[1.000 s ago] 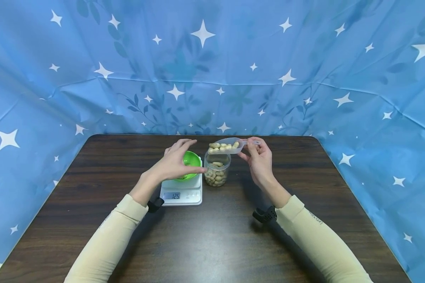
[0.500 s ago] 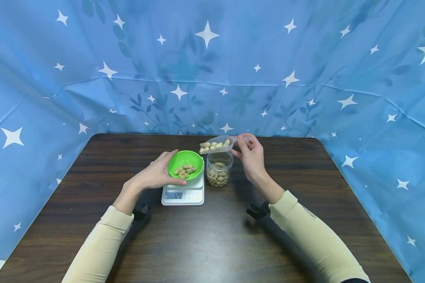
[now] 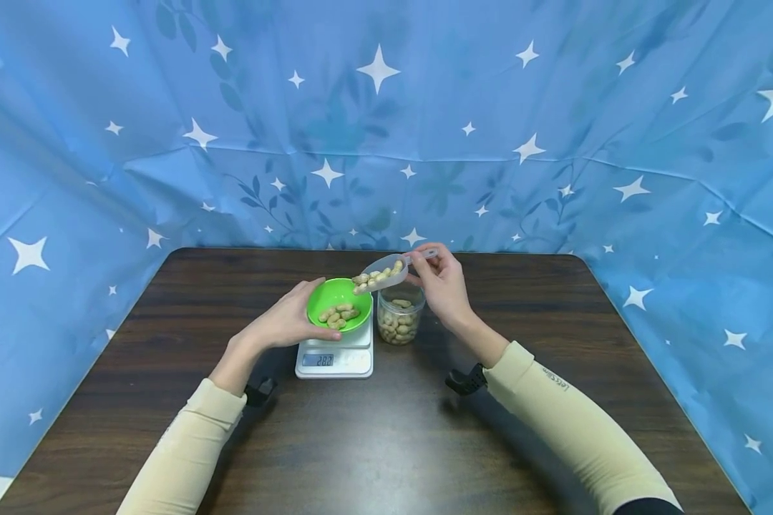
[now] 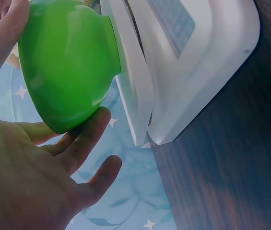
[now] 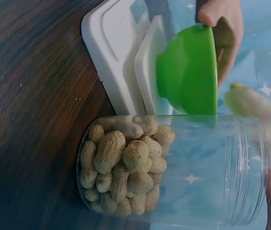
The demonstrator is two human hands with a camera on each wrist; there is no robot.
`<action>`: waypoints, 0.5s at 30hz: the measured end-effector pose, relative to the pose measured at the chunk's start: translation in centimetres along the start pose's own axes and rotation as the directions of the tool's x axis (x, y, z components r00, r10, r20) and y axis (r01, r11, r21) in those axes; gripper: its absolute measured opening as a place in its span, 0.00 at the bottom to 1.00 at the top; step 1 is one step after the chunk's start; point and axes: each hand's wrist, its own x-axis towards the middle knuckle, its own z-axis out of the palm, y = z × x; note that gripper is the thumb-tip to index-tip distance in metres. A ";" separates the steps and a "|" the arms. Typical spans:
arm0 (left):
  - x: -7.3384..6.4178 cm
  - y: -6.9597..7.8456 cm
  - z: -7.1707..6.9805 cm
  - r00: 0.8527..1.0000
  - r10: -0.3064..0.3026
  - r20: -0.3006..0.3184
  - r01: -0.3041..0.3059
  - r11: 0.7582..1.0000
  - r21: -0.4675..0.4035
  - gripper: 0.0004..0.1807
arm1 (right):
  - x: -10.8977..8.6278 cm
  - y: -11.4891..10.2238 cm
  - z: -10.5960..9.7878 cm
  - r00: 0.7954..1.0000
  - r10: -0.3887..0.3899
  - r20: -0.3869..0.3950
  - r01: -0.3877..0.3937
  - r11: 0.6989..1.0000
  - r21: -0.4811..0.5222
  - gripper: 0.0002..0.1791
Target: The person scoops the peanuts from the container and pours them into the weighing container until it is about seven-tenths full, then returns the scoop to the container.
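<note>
Plastic scoop has shifted and now tilts over the green bowl.

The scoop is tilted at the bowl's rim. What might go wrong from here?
1. Spill: the scoop shows its lip only at the near edge of the green bowl in the head view, so some peanuts may miss.
2. False reading: the left grip holds the bowl at the scale; pressing or lifting could skew the weight.
3. Knock: the right grip holds the scoop close to the open jar and might bump it.
</note>
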 end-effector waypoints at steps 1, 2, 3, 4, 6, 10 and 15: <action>0.0 0.0 0.0 1.000 -0.002 0.002 0.002 1.000 -0.005 0.65 | 0.0 -0.1 0.2 1.000 -0.008 0.015 0.009 1.000 -0.020 0.12; 0.0 0.0 0.1 1.000 -0.002 0.005 0.002 1.000 -0.007 0.65 | 0.0 -0.2 0.3 0.999 -0.017 0.028 0.018 0.998 -0.052 0.12; 0.0 -0.1 0.1 1.000 -0.002 0.006 0.002 1.000 -0.008 0.65 | 0.0 -0.2 0.5 0.999 -0.027 0.039 0.030 0.996 -0.082 0.12; 0.0 -0.1 0.1 1.000 -0.002 0.008 0.002 1.000 -0.009 0.65 | 0.1 -0.3 0.6 0.998 -0.037 0.050 0.042 0.993 -0.112 0.12; 0.0 -0.1 0.2 1.000 0.001 0.006 -0.001 1.000 -0.010 0.65 | 0.1 -0.5 0.9 0.996 -0.057 0.071 0.069 0.983 -0.170 0.13; 0.0 0.0 0.2 1.000 0.011 -0.003 -0.011 1.000 -0.003 0.64 | 0.4 -0.9 0.9 0.990 -0.097 0.100 0.118 0.965 -0.234 0.14; 0.0 0.1 0.1 1.000 0.022 -0.016 -0.022 1.000 0.007 0.64 | 0.8 -1.6 0.1 0.986 -0.125 0.110 0.148 0.960 -0.236 0.13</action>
